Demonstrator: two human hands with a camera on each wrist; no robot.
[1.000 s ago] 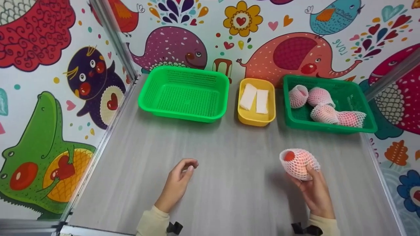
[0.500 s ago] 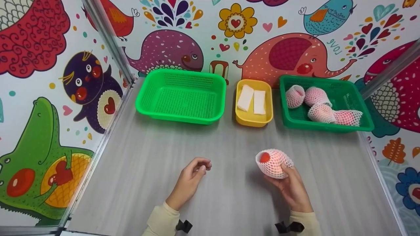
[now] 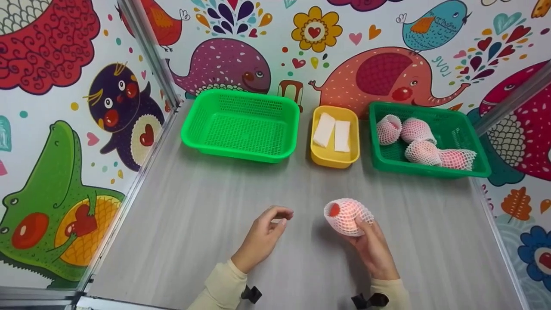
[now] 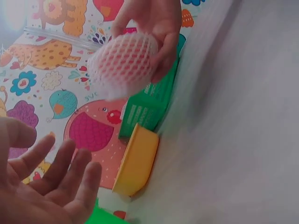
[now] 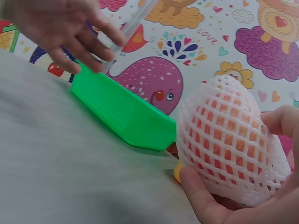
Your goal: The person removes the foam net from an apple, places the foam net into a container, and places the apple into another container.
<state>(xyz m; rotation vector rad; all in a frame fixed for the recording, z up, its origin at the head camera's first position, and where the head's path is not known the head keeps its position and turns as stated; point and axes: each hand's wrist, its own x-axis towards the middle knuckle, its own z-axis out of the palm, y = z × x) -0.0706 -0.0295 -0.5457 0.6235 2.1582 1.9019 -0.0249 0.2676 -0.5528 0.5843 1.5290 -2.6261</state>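
A round red fruit (image 3: 346, 216) in a white foam net is gripped by my right hand (image 3: 373, 249), raised over the table. Its red skin shows through the net's open end in the head view. In the right wrist view, thumb and fingers hold the netted fruit (image 5: 229, 144) from either side. To its left, my left hand (image 3: 263, 234) hovers with loosely bent fingers and nothing in them. The left wrist view shows the left fingers (image 4: 58, 163) spread apart, well short of the fruit (image 4: 126, 63).
A dark green basket (image 3: 434, 171) at the back right holds several netted fruits (image 3: 422, 152). Beside it stands a yellow bin (image 3: 335, 161) with two white folded cloth-like pieces (image 3: 342, 135). A bright green basket (image 3: 241, 150) is at the back left. Patterned walls and metal posts (image 3: 150, 47) border the table.
My right hand has moved left with the netted fruit, toward the middle of the table. My left hand has shifted right, so the hands are closer together.
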